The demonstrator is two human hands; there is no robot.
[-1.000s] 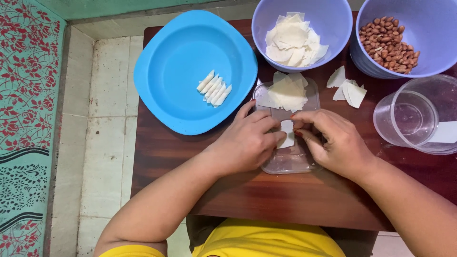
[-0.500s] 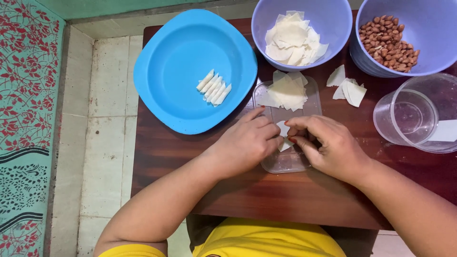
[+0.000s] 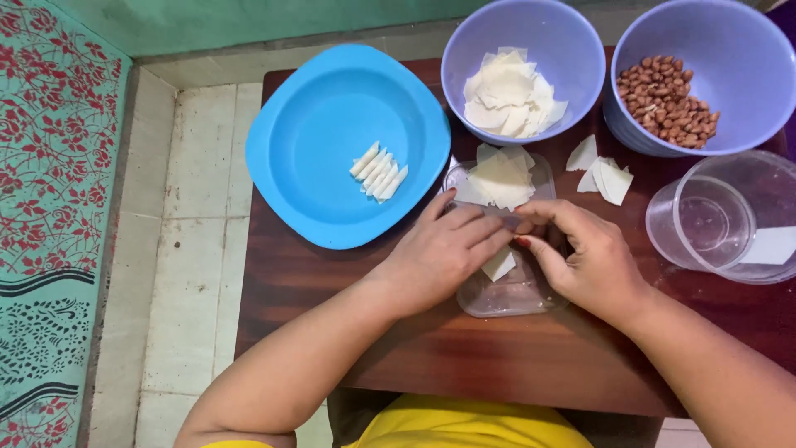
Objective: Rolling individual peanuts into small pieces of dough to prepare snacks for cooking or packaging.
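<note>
Pinching one small pale dough square (image 3: pixel 498 265) between both sets of fingertips: left hand (image 3: pixel 439 253) curled over its left edge, right hand (image 3: pixel 584 257) closed on its right edge, over a clear plastic lid (image 3: pixel 506 294) on the dark wood table (image 3: pixel 348 332). Versus a second ago, the hands have drawn tighter together and the wrapper shows less, now just a corner poking out below the fingers, so I'd judge the roll or fold is mid-way, not finished. Left of the hands: blue plate (image 3: pixel 315 191) with a row of finished white rolls (image 3: pixel 379 172). Behind the hands: loose wrapper stack (image 3: pixel 500 178), purple bowl of wrappers (image 3: pixel 572 50). Right: bowl of peanuts (image 3: pixel 667 104), empty clear tub (image 3: pixel 713 224). Those haven't moved.
</note>
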